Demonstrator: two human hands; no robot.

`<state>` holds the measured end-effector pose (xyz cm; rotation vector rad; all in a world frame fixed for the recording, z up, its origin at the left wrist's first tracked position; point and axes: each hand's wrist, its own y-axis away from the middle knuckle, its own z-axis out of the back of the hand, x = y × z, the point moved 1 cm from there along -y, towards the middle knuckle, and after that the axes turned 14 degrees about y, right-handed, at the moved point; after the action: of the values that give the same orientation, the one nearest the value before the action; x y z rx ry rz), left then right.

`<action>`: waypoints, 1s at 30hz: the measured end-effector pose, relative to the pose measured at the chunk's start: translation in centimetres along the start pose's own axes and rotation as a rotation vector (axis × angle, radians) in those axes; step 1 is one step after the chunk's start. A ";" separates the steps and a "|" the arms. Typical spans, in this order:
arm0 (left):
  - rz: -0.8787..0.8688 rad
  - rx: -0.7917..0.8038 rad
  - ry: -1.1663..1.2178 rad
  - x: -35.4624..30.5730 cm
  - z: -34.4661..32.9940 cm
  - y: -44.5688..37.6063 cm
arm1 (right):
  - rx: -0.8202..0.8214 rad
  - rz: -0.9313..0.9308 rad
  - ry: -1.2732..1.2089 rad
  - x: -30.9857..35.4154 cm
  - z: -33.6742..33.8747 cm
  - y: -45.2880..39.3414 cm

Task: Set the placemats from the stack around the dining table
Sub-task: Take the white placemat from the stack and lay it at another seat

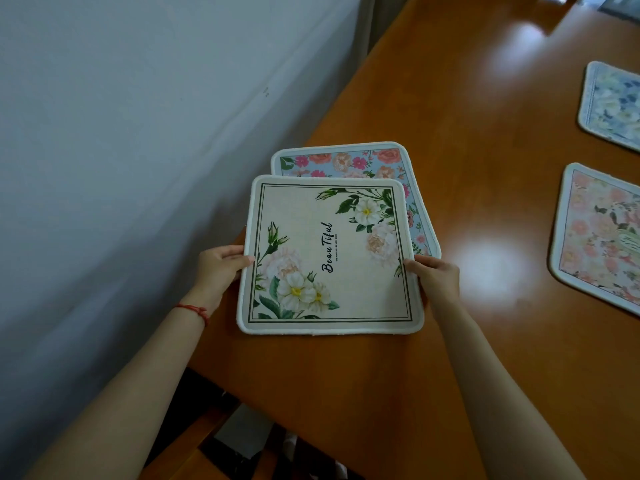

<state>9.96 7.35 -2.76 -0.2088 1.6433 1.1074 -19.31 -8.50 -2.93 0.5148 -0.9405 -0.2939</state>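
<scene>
Head view, both hands (221, 268) gripping cream placemat (329, 258), blue placemat (349, 161) beneath

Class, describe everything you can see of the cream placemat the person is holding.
The cream placemat is roughly square with rounded corners, a pale stitched rim and a dark double-line border. It looks like woven fabric, printed with white and pink flowers and the word "Beautiful". The left hand and right hand grip opposite edges. It overlaps a blue floral placemat.

One placemat (330, 258) overlaps another (349, 161) on the table (467, 168); two more lie right.
</scene>
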 end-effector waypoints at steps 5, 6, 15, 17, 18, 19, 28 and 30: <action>-0.002 -0.017 0.015 -0.2 -0.2 0.0 | -0.005 0.018 0.010 0.3 0.0 0.3; -0.004 -0.012 0.010 -0.3 -0.1 0.0 | -0.005 0.022 0.011 0.3 0.1 0.4; -0.084 0.037 -0.071 -1.1 -0.1 1.1 | -0.033 0.098 0.018 0.4 1.0 3.8; -0.113 0.047 -0.078 -1.4 -0.3 1.6 | -0.056 0.114 0.024 0.1 1.4 4.8; -0.126 0.053 -0.086 -1.6 -0.5 2.1 | -0.072 0.119 0.024 -0.1 1.6 5.5; -0.138 0.044 -0.090 -1.8 -0.5 2.3 | -0.074 0.129 0.030 -0.1 1.7 5.9; -0.226 0.144 -0.140 -2.5 -1.5 5.8 | -0.136 0.132 0.041 -2.5 5.0 11.0; -0.235 0.168 -0.145 -2.6 -2.2 6.7 | -0.169 0.145 0.037 -3.0 6.0 12.0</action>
<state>5.28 8.46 3.02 -0.2016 1.5293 0.7851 -25.73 1.27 4.35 0.2946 -0.9035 -0.2295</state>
